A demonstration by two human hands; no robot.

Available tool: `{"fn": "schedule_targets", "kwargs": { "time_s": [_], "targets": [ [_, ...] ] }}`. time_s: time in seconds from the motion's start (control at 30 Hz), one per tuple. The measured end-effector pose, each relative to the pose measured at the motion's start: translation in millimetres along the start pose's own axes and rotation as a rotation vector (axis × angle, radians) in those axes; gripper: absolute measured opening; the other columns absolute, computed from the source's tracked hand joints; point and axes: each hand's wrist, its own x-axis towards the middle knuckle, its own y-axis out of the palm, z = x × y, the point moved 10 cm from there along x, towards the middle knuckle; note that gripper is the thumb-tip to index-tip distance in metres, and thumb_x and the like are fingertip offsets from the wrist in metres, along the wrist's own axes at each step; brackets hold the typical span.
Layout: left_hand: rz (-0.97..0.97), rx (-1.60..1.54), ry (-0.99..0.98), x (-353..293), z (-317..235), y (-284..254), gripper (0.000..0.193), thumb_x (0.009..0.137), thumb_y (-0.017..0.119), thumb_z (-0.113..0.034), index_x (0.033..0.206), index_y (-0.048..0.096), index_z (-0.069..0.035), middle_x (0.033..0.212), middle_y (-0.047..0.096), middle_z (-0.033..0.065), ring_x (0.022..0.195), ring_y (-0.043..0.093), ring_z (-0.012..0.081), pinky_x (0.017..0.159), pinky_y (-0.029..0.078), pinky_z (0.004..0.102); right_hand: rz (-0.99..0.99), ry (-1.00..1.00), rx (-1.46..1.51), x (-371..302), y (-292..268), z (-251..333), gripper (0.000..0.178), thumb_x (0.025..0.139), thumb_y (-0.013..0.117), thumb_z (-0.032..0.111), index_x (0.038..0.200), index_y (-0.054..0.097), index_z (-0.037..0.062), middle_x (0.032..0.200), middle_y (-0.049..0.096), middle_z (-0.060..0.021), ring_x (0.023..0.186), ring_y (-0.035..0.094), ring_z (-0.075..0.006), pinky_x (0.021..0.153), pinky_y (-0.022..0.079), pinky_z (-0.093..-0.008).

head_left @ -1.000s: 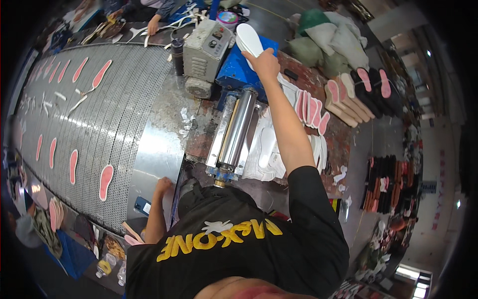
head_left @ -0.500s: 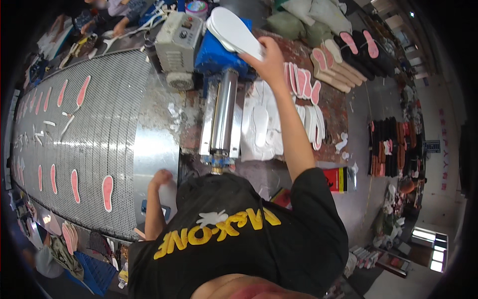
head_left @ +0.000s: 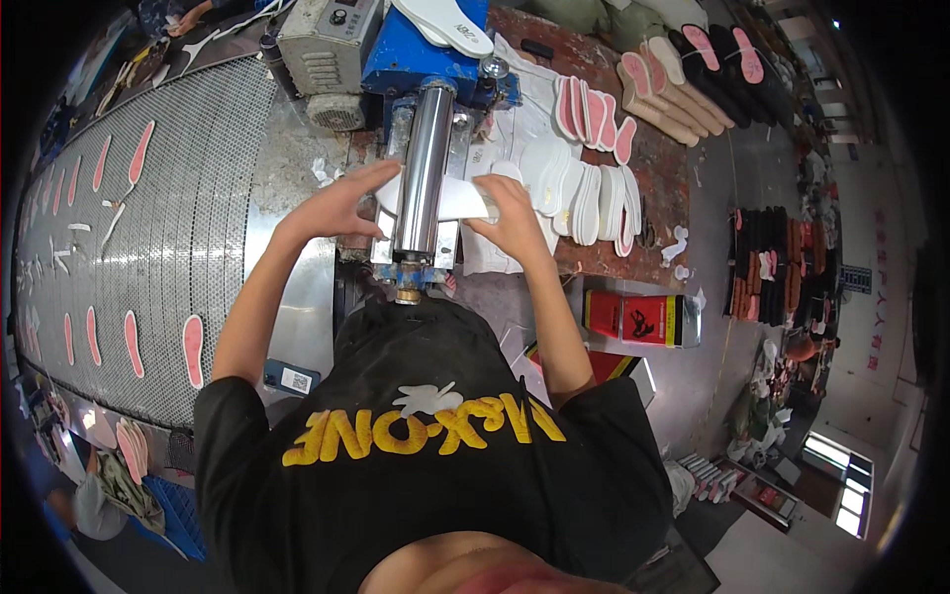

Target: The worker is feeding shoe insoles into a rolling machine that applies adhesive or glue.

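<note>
A white insole (head_left: 463, 201) lies crosswise at the steel roller (head_left: 425, 168), its middle hidden behind the roller. My right hand (head_left: 510, 220) grips its right end, thumb apart from the fingers. To the left of the roller, my left hand (head_left: 341, 205) is open, thumb and fingers spread around the insole's left end; whether it touches is unclear. More white insoles (head_left: 440, 22) rest on top of the blue machine housing (head_left: 421, 67) behind the roller.
On the right bench are white insoles (head_left: 586, 206) and pink-and-white insoles (head_left: 594, 111) in rows. A mesh conveyor (head_left: 158, 247) carrying spaced pink insoles spans the left. A grey control box (head_left: 332, 54) stands behind my left hand; a phone (head_left: 290, 377) lies by my left elbow.
My right hand has come down from the insoles on the blue housing to the roller with a white insole. My left hand has risen from beside my lap to the roller's left side.
</note>
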Motion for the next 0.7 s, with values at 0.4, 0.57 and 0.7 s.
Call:
{"fn": "schedule_targets", "kwargs": {
  "time_s": [0.4, 0.57, 0.7],
  "targets": [
    [-0.166, 0.562, -0.034, -73.8, 44.3, -61.7, 0.08, 0.061, 0.075, -0.003, 0.133, 0.04, -0.006, 0.13, 0.047, 0.0132, 0.12, 0.044, 0.0329, 0.1, 0.039, 0.0395, 0.135, 0.565, 0.126, -159.8, 85.6, -157.1, 0.031, 0.075, 0.063, 0.007, 0.105, 0.059, -0.0001, 0.098, 0.064, -0.0141, 0.093, 0.061, -0.0233, 0.081, 0.047, -0.0328],
    [-0.239, -0.433, -0.421, -174.6, 140.8, -37.5, 0.066, 0.076, 0.069, -0.015, 0.134, 0.039, -0.006, 0.121, 0.054, 0.0116, 0.109, 0.054, 0.0286, 0.093, 0.045, 0.0381, 0.364, 0.758, 0.505, -238.9, 170.2, -191.1, 0.021, 0.076, 0.055, 0.001, 0.097, 0.058, -0.0007, 0.079, 0.063, -0.0063, 0.069, 0.058, -0.0108, 0.061, 0.047, -0.0241],
    [-0.635, -1.583, -0.606, -275.7, 192.8, 56.1, 0.061, 0.093, 0.041, -0.05, 0.135, 0.038, -0.005, 0.108, 0.061, 0.0119, 0.094, 0.063, 0.0316, 0.086, 0.051, 0.0423, 0.477, 0.932, 0.565, -282.9, 202.6, -198.3, 0.024, 0.075, 0.05, -0.005, 0.097, 0.059, -0.0006, 0.076, 0.063, -0.0059, 0.066, 0.058, -0.0102, 0.059, 0.045, -0.0222]
  ]
}}
